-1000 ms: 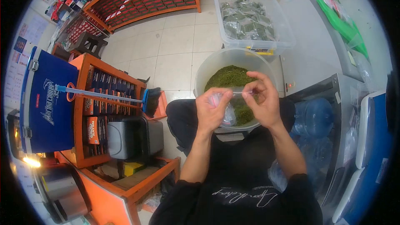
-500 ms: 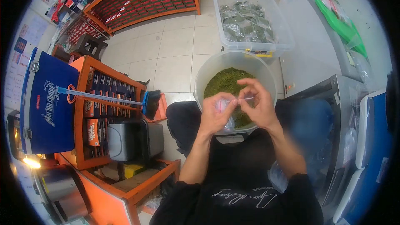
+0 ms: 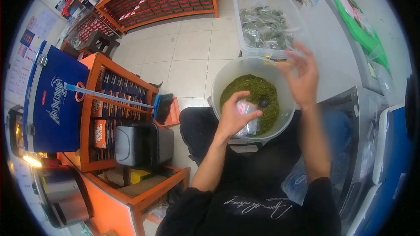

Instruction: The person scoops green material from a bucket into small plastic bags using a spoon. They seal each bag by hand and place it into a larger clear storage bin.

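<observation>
Left hand point(image 3: 233, 117) clamped on bags point(image 3: 251, 126) — slack grip could drop them into green flakes point(image 3: 248, 84) beneath; right hand point(image 3: 302, 81) blurred — closure undeterminable.

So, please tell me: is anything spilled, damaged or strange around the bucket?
No spill or damage stands out. Only a dark lump in the bucket looks odd: it contrasts with the green flakes around it, near the left hand. I cannot tell what it is.

The translucent round bucket point(image 3: 287, 109) is of smooth plastic; the green crumbly heap point(image 3: 247, 83) looks rough and matt; the small clear bags point(image 3: 251, 126) are glossy, thin plastic.
</observation>
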### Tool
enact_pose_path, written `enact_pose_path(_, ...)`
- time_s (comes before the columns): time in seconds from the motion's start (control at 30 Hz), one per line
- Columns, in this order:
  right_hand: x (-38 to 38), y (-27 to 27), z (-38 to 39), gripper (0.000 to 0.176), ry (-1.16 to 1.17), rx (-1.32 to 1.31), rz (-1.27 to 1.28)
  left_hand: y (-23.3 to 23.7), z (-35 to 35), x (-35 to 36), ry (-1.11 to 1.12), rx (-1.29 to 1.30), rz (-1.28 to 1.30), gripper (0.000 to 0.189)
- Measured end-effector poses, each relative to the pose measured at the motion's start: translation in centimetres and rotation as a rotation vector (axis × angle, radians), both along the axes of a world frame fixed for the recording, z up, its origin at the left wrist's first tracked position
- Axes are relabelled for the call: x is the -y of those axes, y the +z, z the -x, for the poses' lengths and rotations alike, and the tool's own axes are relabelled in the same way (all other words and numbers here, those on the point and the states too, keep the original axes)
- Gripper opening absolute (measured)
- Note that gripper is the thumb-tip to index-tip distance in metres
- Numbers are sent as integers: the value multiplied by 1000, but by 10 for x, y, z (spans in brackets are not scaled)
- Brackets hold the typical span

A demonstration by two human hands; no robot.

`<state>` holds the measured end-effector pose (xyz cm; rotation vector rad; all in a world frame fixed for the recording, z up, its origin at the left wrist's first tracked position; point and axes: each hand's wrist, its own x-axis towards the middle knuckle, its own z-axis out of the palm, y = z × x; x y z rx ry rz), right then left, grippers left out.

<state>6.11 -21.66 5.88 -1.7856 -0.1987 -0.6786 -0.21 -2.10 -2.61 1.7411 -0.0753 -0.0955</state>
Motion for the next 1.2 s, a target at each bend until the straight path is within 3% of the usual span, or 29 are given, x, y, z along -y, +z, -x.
enact_pose_path(0.07, -14, -3, 26, 34, 239, -227, 337, -4, -1, 3, 0, 60, -29, 58)
enact_pose_path(0.13, -26, -26, 40, 31, 494, -203, 475, -4, -2, 5, 7, 114, -56, 59)
enact_pose_path(0.17, -27, -37, 39, 31, 500, -207, 474, -3, -3, 5, -31, 28, 4, 63)
enact_pose_path(0.3, -29, -54, 39, 15, 448, -300, 283, 5, 1, -3, -227, -17, 116, 61)
enact_pose_path(0.37, -27, -66, 34, 11, 463, -471, -159, 3, 0, -2, -259, 33, 165, 56)
enact_pose_path(0.43, -20, -68, 29, 10, 438, -414, -180, 7, -3, -9, -405, -205, -19, 52)
enact_pose_path(0.57, -9, -70, 24, 12, 351, -331, -245, -6, -2, -10, -406, -117, 148, 22)
enact_pose_path(0.6, -6, -70, 23, 11, 261, -257, -265, -11, -3, -10, -410, -114, 147, 22)
enact_pose_path(0.7, 8, -61, 22, 12, 290, -291, -347, -23, -2, -11, -557, -85, 229, 21)
enact_pose_path(0.77, 13, -52, 27, 12, 307, -347, -346, -25, -1, -9, -466, -267, 489, 29)
enact_pose_path(0.87, 20, -50, 31, 13, 391, -431, -306, -5, -4, -8, -288, -313, 645, 32)
enact_pose_path(0.97, 21, -54, 31, 12, 457, -408, -205, 5, -4, -10, -186, -295, 560, 37)
enact_pose_path(1.0, 21, -51, 32, 12, 498, -441, -113, 7, -2, -6, -118, -238, 510, 30)
enact_pose_path(1.03, 20, -49, 33, 12, 540, -474, -21, 11, 0, -4, -114, -239, 508, 30)
enact_pose_path(1.1, 18, -47, 33, 13, 587, -486, 27, 18, 2, -2, -170, -54, 202, 16)
enact_pose_path(1.2, 13, -37, 35, 17, 628, -446, 124, 23, 3, -4, -193, -97, 97, 13)
